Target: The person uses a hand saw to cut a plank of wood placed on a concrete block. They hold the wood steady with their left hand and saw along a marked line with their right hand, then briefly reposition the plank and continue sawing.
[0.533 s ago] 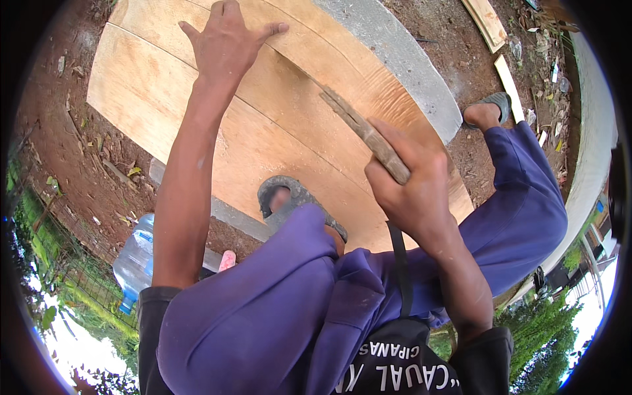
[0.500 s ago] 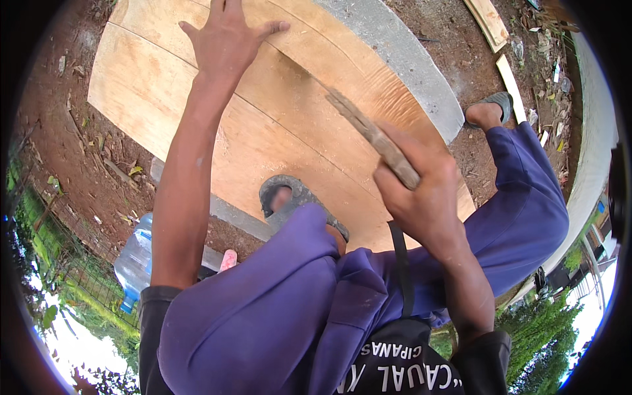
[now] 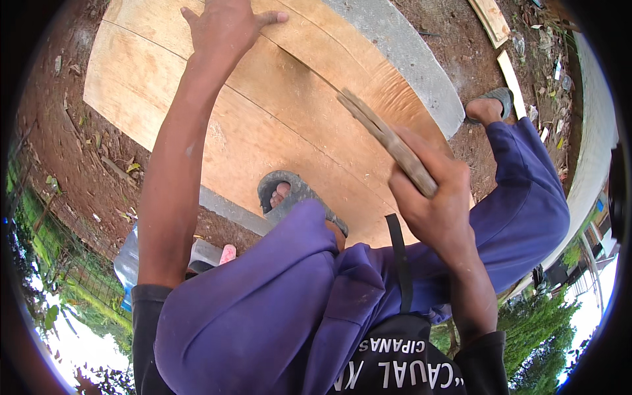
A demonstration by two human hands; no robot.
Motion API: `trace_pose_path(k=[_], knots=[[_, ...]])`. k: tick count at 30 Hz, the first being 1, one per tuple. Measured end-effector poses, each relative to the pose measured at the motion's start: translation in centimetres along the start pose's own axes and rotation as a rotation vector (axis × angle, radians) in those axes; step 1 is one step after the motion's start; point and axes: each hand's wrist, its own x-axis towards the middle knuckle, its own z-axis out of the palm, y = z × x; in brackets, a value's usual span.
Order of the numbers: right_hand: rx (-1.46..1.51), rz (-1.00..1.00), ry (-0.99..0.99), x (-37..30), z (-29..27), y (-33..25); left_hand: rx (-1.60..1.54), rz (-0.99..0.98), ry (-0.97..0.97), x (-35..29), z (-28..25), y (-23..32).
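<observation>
A large light-brown wooden board (image 3: 263, 131) lies below me, marked by long thin dark lines. At its far part my left hand (image 3: 227, 26) presses flat, thumb spread out; the other fingertips run past the upper edge of the picture. My right hand (image 3: 438, 191) is closed round the worn wooden handle (image 3: 388, 141) of what looks like a handsaw. The handle's slit end points up and left, and a thin dark line beyond it, with a shadow beside it, appears to be the blade seen edge-on. My sandalled foot (image 3: 283, 194) rests on the board.
Under the board is a grey concrete slab (image 3: 421, 72). Wooden strips (image 3: 510, 82) lie on the dirt at the far right, near my other foot (image 3: 487, 108). A clear blue plastic water bottle (image 3: 126, 263) is at the left, partly behind my forearm. A pale wall (image 3: 596, 131) runs along the right.
My right hand has drawn back a little toward me and to the right with the handle. My left hand sits slightly higher in the picture, still spread on the board.
</observation>
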Motion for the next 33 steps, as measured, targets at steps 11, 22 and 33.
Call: trace_pose_path(k=[11, 22, 33], knots=[[-0.036, 0.016, 0.02, -1.6, -0.3, 0.0, -0.036, 0.011, 0.033, 0.1, 0.1, -0.1], [-0.134, 0.027, 0.044, -9.0, -5.7, -1.5, -0.054, 0.008, 0.035, 0.6, 1.2, -0.8], [-0.079, -0.044, 0.024, -6.7, -4.4, -0.4, 0.058, 0.13, 0.137, 1.9, 4.7, -3.6]])
